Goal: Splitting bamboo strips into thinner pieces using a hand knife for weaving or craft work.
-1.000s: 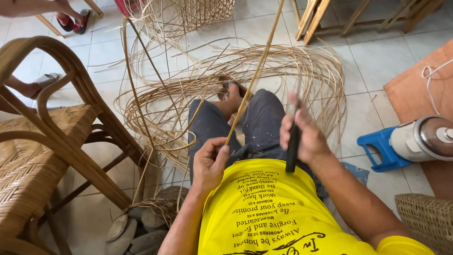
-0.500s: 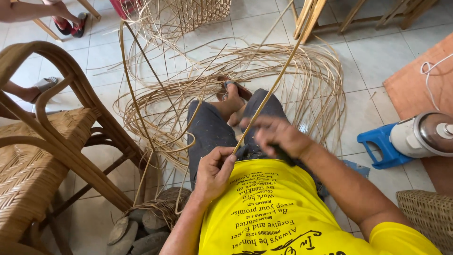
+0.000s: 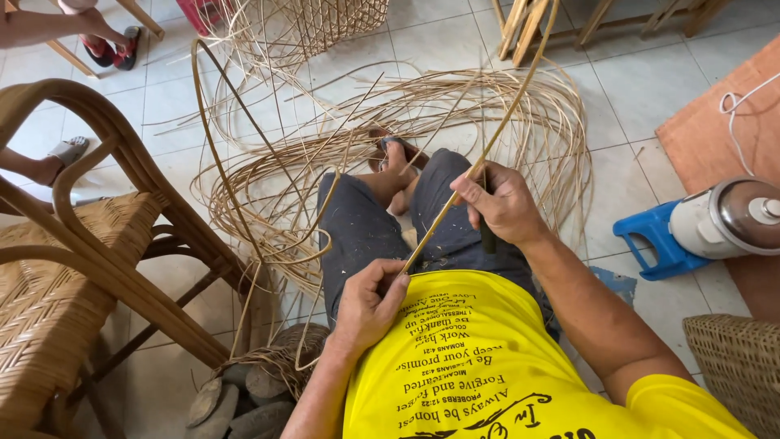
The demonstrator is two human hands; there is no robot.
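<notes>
The floor [image 3: 650, 89] is laid with pale square tiles, lit by soft, even daylight. At the left stands a rattan chair [image 3: 97, 244] with curved arms and a woven seat. Behind it, at the top left, another person's feet in sandals [image 3: 110, 50] rest beside wooden furniture legs. A half-woven open basket frame [image 3: 325, 20] sits at the top centre, and a wooden frame [image 3: 561, 20] stands at the top right. On the right lies a reddish-brown board [image 3: 715, 138], with a small blue plastic stool [image 3: 650, 240] just beside it. A woven basket [image 3: 735, 370] fills the lower right corner.
</notes>
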